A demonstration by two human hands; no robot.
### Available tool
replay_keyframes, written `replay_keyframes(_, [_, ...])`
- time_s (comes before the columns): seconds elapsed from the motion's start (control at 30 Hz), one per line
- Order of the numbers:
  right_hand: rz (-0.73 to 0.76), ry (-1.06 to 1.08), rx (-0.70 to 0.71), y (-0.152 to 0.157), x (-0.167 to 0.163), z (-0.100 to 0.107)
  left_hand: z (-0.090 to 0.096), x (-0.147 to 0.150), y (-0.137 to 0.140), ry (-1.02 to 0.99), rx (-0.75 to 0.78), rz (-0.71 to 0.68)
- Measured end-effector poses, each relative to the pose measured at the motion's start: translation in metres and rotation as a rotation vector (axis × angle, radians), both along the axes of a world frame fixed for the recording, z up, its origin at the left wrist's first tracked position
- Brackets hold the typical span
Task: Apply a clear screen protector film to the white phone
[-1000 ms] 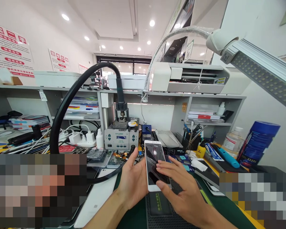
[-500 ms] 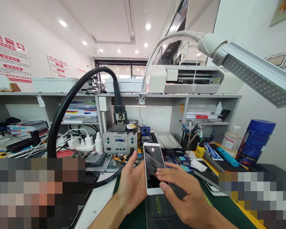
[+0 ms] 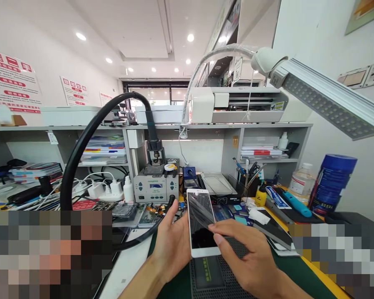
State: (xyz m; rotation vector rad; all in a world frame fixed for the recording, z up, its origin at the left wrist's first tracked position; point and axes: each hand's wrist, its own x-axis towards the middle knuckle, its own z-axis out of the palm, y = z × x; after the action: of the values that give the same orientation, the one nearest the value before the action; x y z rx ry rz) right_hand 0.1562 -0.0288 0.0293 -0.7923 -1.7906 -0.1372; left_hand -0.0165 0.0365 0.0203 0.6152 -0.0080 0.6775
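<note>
My left hand [image 3: 173, 241] supports a white-framed smartphone [image 3: 203, 251] from behind and along its left side, thumb pointing up. The phone's dark glossy screen faces me and carries pale streaked reflections. At the phone's right edge, my right hand [image 3: 247, 251] has its thumb and index fingertip close together, touching the lower part of the screen side. Its other fingers are curled behind the index finger and partly hidden. Under the phone lies a dark perforated mat [image 3: 230, 276] with a smooth panel bearing green lettering.
A thick black hose [image 3: 69, 166] arcs over the left side. Behind the phone stands a grey soldering station [image 3: 156, 187]. A tool holder [image 3: 247, 180], yellow bottle [image 3: 261, 196] and blue canister [image 3: 333, 182] stand to the right. An LED lamp [image 3: 330, 104] hangs above. A white tablet-like panel [image 3: 121, 270] lies left.
My right hand has drawn its spread fingers back off the screen toward the phone's right edge, and thumb and index finger have closed together. My left hand keeps its hold. The view has shifted slightly.
</note>
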Motion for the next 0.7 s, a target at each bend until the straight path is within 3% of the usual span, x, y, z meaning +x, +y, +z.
replay_keyframes(0.7, [-0.007, 0.015, 0.002, -0.0015, 0.0047, -0.0017, -0.0024, 0.0000, 0.0004, -0.012, 0.000, -0.010])
